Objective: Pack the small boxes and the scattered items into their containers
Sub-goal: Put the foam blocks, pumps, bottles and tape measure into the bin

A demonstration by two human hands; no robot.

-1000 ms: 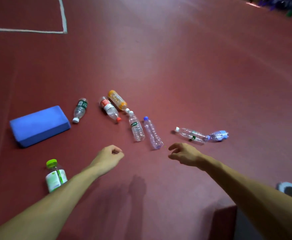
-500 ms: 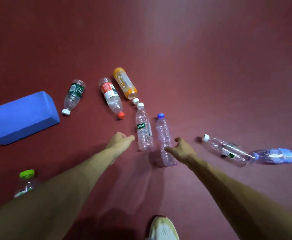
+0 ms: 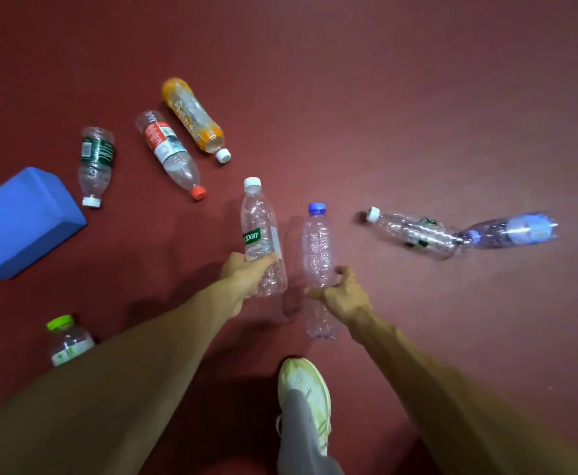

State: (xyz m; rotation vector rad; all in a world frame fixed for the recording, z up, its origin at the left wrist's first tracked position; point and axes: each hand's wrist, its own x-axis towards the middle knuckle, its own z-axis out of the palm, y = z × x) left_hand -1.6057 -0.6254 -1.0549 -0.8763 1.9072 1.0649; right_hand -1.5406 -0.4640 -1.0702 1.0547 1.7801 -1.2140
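Observation:
Empty plastic bottles lie scattered on a dark red floor. My left hand (image 3: pixel 246 275) is wrapped around a clear bottle with a white cap and green label (image 3: pixel 259 231). My right hand (image 3: pixel 340 294) grips a clear bottle with a blue cap (image 3: pixel 316 248) around its lower half. Further off lie an orange-labelled bottle (image 3: pixel 193 116), a red-capped bottle (image 3: pixel 167 152) and a green-labelled bottle (image 3: pixel 95 162). To the right lie a crushed clear bottle (image 3: pixel 414 233) and a bluish bottle (image 3: pixel 514 229), touching end to end.
A blue foam block (image 3: pixel 20 224) lies at the left. A short jar with a lime-green lid (image 3: pixel 66 339) stands at the lower left, partly behind my left forearm. My white shoe (image 3: pixel 303 389) is at the bottom centre.
Both hands reached forward and closed on the two middle bottles, the left on the white-capped one, the right on the blue-capped one. The view has dropped closer to the floor.

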